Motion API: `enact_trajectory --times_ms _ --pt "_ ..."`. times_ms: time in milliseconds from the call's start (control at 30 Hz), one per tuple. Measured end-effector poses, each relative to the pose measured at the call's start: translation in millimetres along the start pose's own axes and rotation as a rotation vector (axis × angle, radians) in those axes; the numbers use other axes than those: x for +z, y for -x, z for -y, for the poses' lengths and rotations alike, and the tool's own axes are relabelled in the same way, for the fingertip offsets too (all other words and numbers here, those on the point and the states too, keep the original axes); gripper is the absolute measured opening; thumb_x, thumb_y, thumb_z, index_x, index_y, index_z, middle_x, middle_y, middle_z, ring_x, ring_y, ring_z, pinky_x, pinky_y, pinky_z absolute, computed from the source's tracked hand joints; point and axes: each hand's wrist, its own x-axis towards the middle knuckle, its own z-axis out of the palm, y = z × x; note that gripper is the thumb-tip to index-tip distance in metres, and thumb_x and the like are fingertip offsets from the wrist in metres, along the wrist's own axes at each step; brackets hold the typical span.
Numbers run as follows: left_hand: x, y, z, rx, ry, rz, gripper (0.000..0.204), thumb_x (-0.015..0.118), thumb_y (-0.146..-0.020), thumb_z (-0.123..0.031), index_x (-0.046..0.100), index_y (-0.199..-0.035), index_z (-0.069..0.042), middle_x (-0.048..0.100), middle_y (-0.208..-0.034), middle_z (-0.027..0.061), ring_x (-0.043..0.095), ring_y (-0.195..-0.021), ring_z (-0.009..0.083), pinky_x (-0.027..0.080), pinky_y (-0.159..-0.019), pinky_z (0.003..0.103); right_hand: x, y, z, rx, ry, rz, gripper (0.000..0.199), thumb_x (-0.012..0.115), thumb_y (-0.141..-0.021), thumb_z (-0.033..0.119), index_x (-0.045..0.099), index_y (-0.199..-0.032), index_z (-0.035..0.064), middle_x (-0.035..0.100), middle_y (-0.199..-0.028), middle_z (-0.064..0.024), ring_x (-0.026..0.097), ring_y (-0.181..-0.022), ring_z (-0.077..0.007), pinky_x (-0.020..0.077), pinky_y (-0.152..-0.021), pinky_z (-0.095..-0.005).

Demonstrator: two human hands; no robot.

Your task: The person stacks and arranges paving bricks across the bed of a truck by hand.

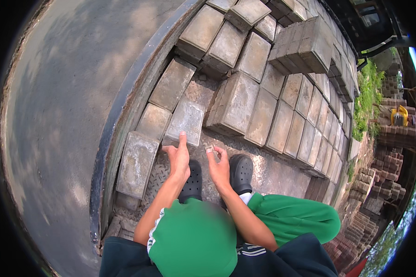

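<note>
A pale grey concrete paving block [186, 121] lies in front of me beside the stacked rows. My left hand [178, 161] is at its near end, the thumb laid against the block and a finger stretched out to the left; the other fingertips are hidden. To the right, apart from that block, my right hand [219, 167] has its thumb and fingers bent together. Whatever may be between those fingertips is too small to name. Closest to my left forearm is another block [137, 162], lying against the side wall.
I am in dark clogs [241, 173] on a patterned metal truck bed [272, 171]. A low metal side wall [125, 97] runs along the left, with grey pavement [74, 111] beyond. Rows of blocks [263, 111] fill the far and right sides. Outside stand more stacks [370, 184] and grass [367, 97].
</note>
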Motion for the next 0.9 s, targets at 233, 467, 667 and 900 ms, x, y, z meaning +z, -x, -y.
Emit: enact_trajectory --times_ms 233,467,667,900 --pt "10 -13 3 0.003 0.208 -0.066 0.104 0.067 -0.092 -0.038 -0.006 -0.149 0.008 0.019 -0.155 0.0235 0.027 -0.141 0.0276 0.022 -0.117 0.038 -10 -29 -63 0.048 -0.128 -0.008 0.052 0.065 -0.092 0.041 0.057 -0.121 -0.0015 0.064 -0.119 -0.0188 0.062 -0.110 -0.0285 0.0453 -0.097 -0.0368" --pt "2 -22 37 0.151 0.423 0.021 0.063 0.076 -0.086 -0.017 0.043 -0.136 0.000 0.054 -0.135 0.0102 0.052 -0.122 0.0215 0.038 -0.106 0.035 -22 -18 -60 0.162 -0.199 0.012 0.043 0.064 -0.094 0.033 0.059 -0.116 -0.0028 0.067 -0.109 -0.0139 0.061 -0.106 -0.0185 0.0462 -0.092 -0.0302" --pt "12 -29 21 0.119 0.294 -0.092 0.067 0.074 -0.087 -0.016 0.034 -0.138 -0.001 0.051 -0.137 0.0123 0.050 -0.122 0.0218 0.038 -0.105 0.035 -24 -1 79 -0.356 0.031 0.140 0.023 0.064 -0.093 0.021 0.066 -0.102 -0.0009 0.070 -0.079 -0.0113 0.067 -0.071 -0.0165 0.0531 -0.068 -0.0301" --pt "1 -46 31 0.181 0.363 -0.002 0.079 0.077 -0.085 -0.017 0.027 -0.143 0.001 0.045 -0.142 0.0146 0.045 -0.128 0.0225 0.034 -0.109 0.035 59 -215 163 -0.591 1.113 0.296 0.027 0.058 -0.085 0.006 0.068 -0.110 0.0022 0.071 -0.102 -0.0199 0.070 -0.097 -0.0345 0.0572 -0.079 -0.0438"
